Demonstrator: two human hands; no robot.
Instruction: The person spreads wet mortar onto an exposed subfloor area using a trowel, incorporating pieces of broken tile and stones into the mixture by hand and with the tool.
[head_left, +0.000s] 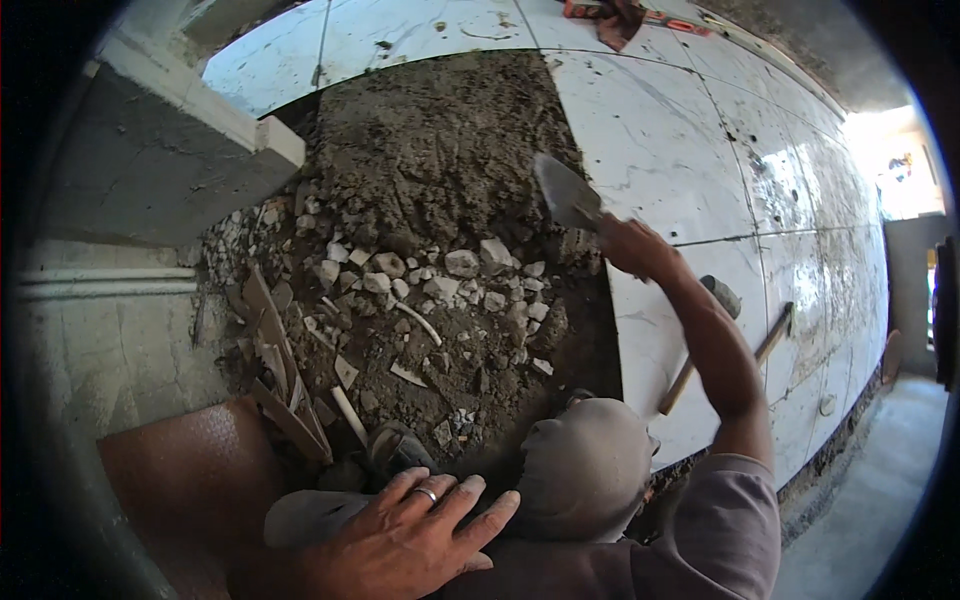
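Observation:
My right hand (pixel 633 245) grips a pointing trowel (pixel 568 192), its blade over the right edge of a rough grey mortar bed (pixel 430 130), beside white veined tiles (pixel 665 150). Chunks of white rubble (pixel 440 288) lie below the bed among soil and broken pieces. My left hand (pixel 410 530) is low in the view with fingers spread, holding nothing, near my legs (pixel 585 465). Partly behind my right forearm, a mallet with a grey head (pixel 721 295) and a wooden-handled tool (pixel 775 335) lie on the tiles.
A concrete step (pixel 180 150) juts in at upper left, above two white pipes (pixel 105 282). Broken tile strips (pixel 275 340) and a rusty brown panel (pixel 175 470) are at left. An orange level (pixel 680 25) with a dark cloth lies at the back. A bright opening (pixel 895 160) is far right.

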